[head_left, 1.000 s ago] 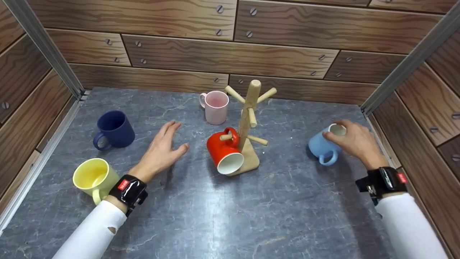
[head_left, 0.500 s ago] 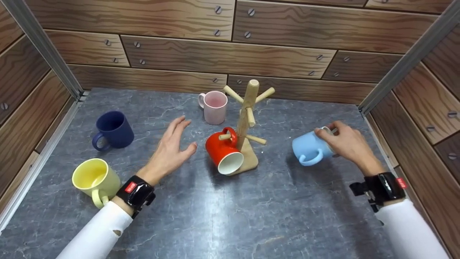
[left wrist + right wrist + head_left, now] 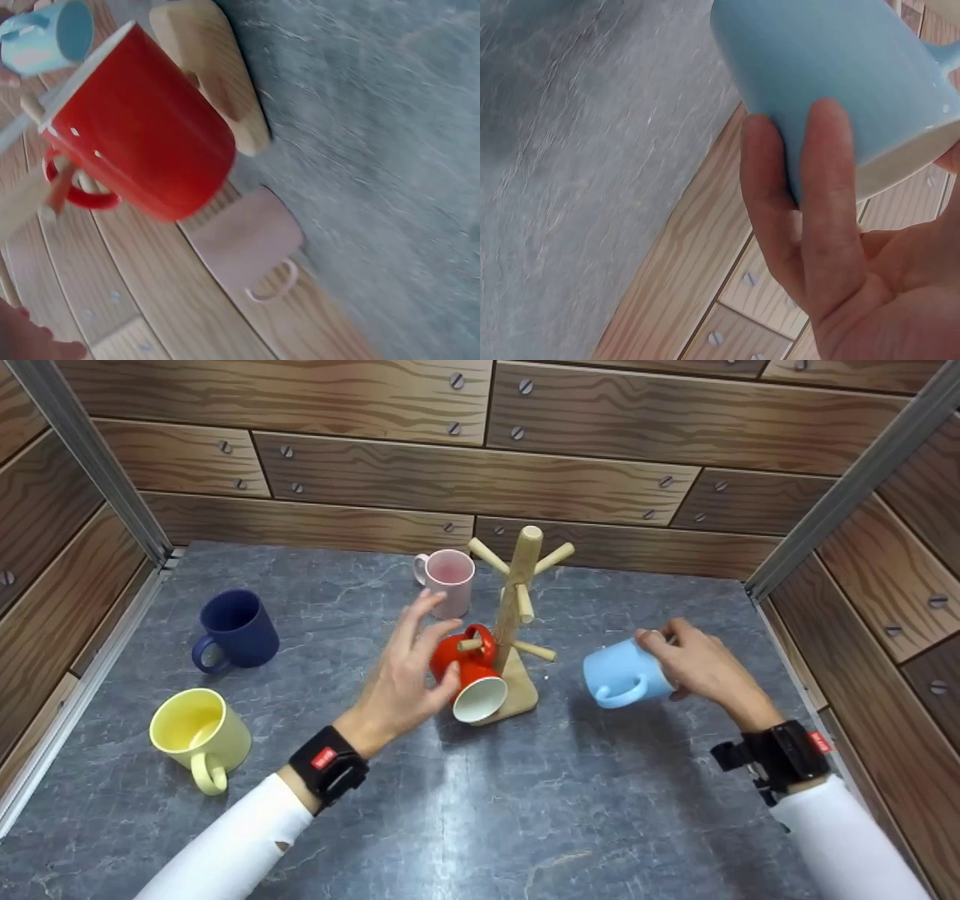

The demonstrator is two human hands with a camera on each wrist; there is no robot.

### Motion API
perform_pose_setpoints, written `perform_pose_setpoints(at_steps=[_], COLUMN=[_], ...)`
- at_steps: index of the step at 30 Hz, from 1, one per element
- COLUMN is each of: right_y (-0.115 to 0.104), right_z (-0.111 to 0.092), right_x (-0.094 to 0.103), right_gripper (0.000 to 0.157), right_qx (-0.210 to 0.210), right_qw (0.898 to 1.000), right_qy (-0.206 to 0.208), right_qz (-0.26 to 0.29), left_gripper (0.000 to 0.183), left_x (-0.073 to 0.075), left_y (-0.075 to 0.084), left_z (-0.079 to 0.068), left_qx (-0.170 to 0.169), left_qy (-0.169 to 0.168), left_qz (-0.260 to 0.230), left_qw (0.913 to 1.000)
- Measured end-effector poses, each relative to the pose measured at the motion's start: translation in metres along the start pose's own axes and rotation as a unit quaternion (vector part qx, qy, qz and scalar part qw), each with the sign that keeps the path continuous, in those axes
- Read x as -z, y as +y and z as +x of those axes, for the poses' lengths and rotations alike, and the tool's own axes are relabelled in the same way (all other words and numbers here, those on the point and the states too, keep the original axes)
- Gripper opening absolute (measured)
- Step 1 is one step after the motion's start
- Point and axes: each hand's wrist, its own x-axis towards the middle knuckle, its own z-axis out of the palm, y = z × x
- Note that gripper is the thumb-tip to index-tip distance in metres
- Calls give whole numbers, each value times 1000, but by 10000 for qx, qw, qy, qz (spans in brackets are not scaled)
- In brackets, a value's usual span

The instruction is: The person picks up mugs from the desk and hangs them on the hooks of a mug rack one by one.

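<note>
A wooden mug tree (image 3: 516,607) stands mid-table, its base (image 3: 214,67) close in the left wrist view. A red mug (image 3: 465,669) (image 3: 142,142) hangs by its handle on a low left peg, mouth down toward me. My left hand (image 3: 409,675) is raised just left of the red mug with fingers spread, thumb near its side, holding nothing. My right hand (image 3: 690,664) grips a light blue mug (image 3: 622,673) (image 3: 840,75) by the rim end, tipped on its side above the table, right of the tree.
A pink mug (image 3: 448,580) stands behind the tree, a navy mug (image 3: 236,628) at the left and a yellow mug (image 3: 201,733) at the near left. Wood-pattern walls (image 3: 480,457) with metal corner posts close in the grey stone tabletop (image 3: 525,810).
My right hand lifted the blue mug off the table, tipped it sideways and carried it left toward the tree. My left hand rose and moved right, up to the red mug.
</note>
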Motion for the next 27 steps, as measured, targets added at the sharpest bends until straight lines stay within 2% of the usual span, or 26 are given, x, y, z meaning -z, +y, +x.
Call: perform_pose_setpoints(at_steps=[5, 8, 11, 14, 18, 23, 27], right_y=[-11, -17, -22, -27, -32, -36, -38], right_z=[-1, -2, -2, -1, 0, 2, 3], right_x=[-7, -11, -16, -20, -24, -27, -30], right_gripper=[79, 71, 66, 66, 68, 69, 69], right_qx=[30, 85, 134, 130, 68, 30, 63], right_qw=[9998, 9998, 9996, 9994, 9989, 9981, 9979], right_qy=[-169, -197, -247, -321, -445, -588, -630], right_qz=[56, 47, -5, -50, -97, -166, -157], left_gripper=[43, 41, 37, 32, 33, 39, 33], left_x=[-14, -25, -38, -50, -65, -81, -88], left_y=[13, 24, 38, 55, 73, 84, 87], left_z=[5, 9, 12, 13, 14, 18, 19], left_qx=[-873, -1283, -1529, -1516, -1212, -944, -851], left_qy=[14, -172, -438, -797, -1247, -1424, -1433], left_qz=[109, 221, 275, 242, 219, 404, 580], left_qw=[9961, 9913, 9869, 9849, 9845, 9845, 9843])
